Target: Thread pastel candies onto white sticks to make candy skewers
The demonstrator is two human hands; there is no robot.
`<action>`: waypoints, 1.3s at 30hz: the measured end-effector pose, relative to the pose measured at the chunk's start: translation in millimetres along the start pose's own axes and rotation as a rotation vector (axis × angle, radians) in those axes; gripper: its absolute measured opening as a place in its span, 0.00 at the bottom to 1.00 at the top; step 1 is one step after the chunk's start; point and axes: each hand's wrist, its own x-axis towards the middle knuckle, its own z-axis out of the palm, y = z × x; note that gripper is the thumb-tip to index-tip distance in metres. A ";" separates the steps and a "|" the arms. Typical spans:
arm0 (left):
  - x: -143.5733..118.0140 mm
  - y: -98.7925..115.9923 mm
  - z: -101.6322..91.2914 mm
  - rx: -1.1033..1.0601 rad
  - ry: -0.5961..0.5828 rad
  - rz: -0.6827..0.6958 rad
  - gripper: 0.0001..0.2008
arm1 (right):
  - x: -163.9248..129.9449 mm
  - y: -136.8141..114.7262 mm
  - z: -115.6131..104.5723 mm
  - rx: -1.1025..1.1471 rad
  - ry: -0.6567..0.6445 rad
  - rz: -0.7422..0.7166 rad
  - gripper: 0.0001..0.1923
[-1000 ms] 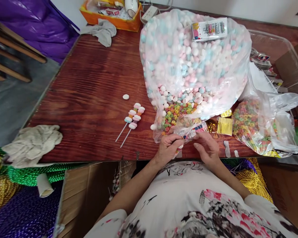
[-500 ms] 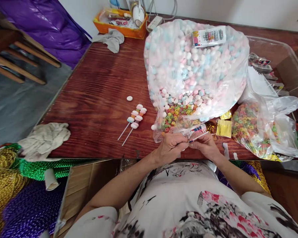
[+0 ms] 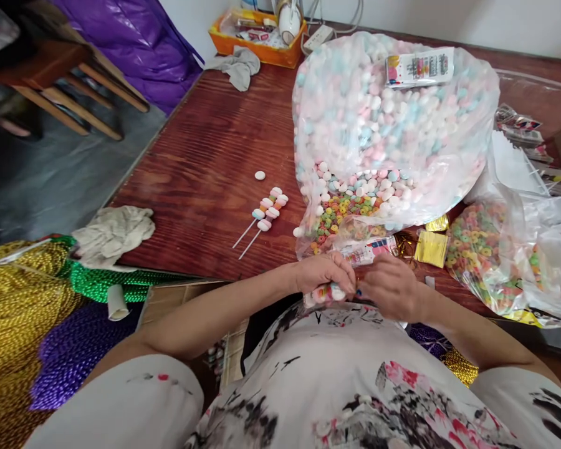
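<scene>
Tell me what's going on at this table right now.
A person sits at a wooden table with both hands close together at its near edge. The left hand holds a candy skewer of pastel pieces, and the right hand meets it at the tip. Two finished skewers lie on the table, beside a big bag of pastel candies.
</scene>
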 end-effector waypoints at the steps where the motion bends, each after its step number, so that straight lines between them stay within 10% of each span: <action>1: -1.8 0.3 -0.2 -0.032 -0.099 -0.087 0.04 | 3.4 -6.6 -2.8 -0.105 -0.007 -0.123 0.11; 7: -1.8 -2.9 -4.9 0.044 -0.393 -0.304 0.03 | 16.5 -18.7 -5.6 -0.203 -0.102 -0.469 0.11; 15: -5.1 20.9 -13.0 0.163 -0.426 -0.183 0.08 | 20.9 -9.2 3.7 -0.221 -0.216 -0.266 0.12; 25: -16.7 70.6 -64.6 0.558 0.118 0.255 0.15 | 29.3 -11.4 14.6 -0.258 -0.154 -0.126 0.10; 28: -48.9 100.1 -36.5 0.750 0.421 0.623 0.10 | 25.0 5.1 21.2 -0.264 -0.143 0.010 0.09; 32: -72.1 80.2 23.9 1.290 0.120 0.931 0.08 | 33.0 33.1 23.3 -0.195 0.044 0.238 0.10; 35: -51.0 39.4 19.3 1.469 -0.035 0.897 0.11 | 46.2 40.3 17.8 -0.147 0.189 0.313 0.13; 39: -29.9 21.1 -27.1 0.776 0.320 0.614 0.20 | 51.8 35.4 15.4 -0.220 0.228 0.175 0.08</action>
